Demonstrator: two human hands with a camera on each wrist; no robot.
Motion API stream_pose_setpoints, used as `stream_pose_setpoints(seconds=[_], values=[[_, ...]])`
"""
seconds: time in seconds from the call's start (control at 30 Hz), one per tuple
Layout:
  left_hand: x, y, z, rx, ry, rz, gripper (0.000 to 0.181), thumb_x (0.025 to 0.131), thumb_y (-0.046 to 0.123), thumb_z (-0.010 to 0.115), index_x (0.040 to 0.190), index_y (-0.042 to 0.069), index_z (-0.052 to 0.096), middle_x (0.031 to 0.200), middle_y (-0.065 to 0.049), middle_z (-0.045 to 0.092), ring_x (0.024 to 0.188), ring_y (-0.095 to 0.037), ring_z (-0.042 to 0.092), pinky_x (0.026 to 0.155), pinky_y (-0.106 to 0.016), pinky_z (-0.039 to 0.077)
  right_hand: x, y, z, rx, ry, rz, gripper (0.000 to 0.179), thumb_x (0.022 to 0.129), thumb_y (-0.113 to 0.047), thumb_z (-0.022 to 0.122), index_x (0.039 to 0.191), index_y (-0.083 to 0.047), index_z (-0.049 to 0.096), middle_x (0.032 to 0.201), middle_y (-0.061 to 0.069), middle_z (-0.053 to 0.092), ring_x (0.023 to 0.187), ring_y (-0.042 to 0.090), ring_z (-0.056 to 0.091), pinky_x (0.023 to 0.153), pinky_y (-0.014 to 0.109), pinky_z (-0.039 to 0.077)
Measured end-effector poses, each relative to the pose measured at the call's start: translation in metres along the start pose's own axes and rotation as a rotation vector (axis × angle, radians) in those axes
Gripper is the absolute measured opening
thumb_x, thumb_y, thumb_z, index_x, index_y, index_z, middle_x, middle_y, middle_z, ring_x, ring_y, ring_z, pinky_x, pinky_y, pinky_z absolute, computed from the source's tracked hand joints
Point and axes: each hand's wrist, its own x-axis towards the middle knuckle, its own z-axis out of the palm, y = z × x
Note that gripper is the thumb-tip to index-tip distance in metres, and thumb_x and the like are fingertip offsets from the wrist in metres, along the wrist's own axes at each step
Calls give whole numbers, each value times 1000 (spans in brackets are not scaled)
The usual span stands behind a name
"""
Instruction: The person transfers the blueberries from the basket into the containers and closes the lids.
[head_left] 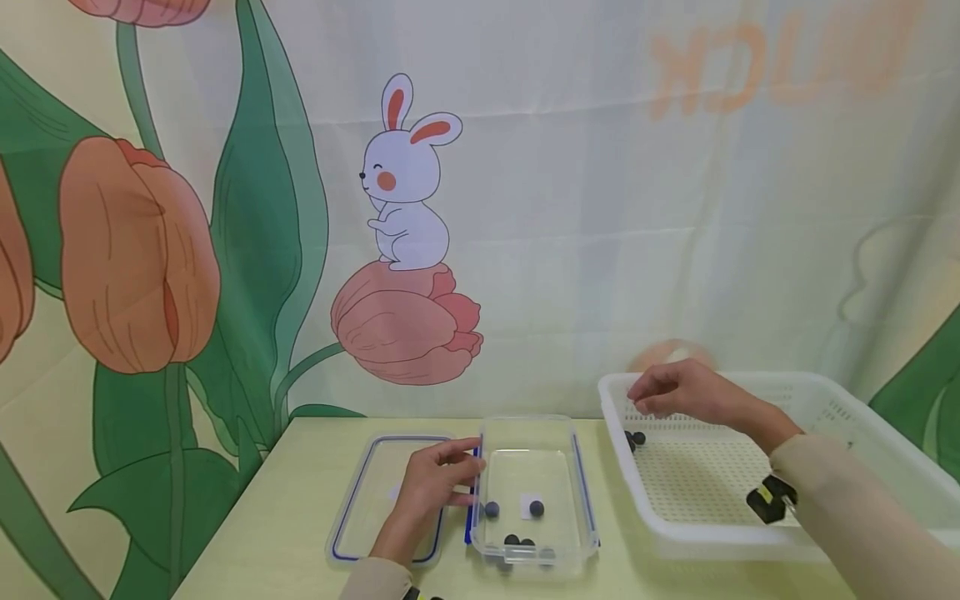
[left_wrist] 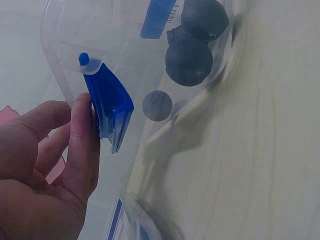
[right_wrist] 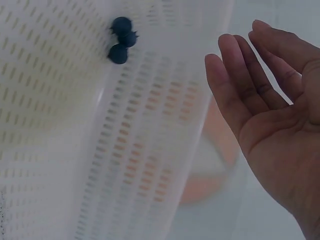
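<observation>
My left hand [head_left: 435, 483] rests its fingers against the left side of a clear plastic food container [head_left: 573, 475]. In the left wrist view those fingers touch the wall beside a blue latch [left_wrist: 107, 100] that hangs folded down. Several blueberries [head_left: 536, 507] lie on the container's floor, most of them toward the near end. Over the far left corner of a white perforated basket [head_left: 652, 521] is my right hand [head_left: 686, 396], fingers loosely bent with nothing between them. Beneath it, a few blueberries [right_wrist: 120, 54] sit together in the basket's corner.
A clear lid with a blue seal [head_left: 348, 517] lies flat on the table [head_left: 255, 508], left of the container and partly under my left hand. Behind the table hangs a curtain [head_left: 555, 208] printed with tulips and a rabbit.
</observation>
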Motion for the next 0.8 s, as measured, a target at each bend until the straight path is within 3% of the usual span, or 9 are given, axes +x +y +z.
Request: stream_pose_setpoints(seconds=[0.33,0.8], values=[[0,1,0,6,10,-3,36,96,12,81,132,12,76,107,-10,67,88,-21,72,68,-31,65,11,33,5,54,-36,70,25,102,-6,70,121,10,70,112,18,75,99,26,71,85,46,64],[-1,1,1,7,6,-3,37,96,13,81,133,11,76,106,-10,67,87,-20,71,68,-31,65,17,68,21,-95,-132,118,24,98,-2,71,120,7,73,104,14,75,86,24,66,73,46,61]])
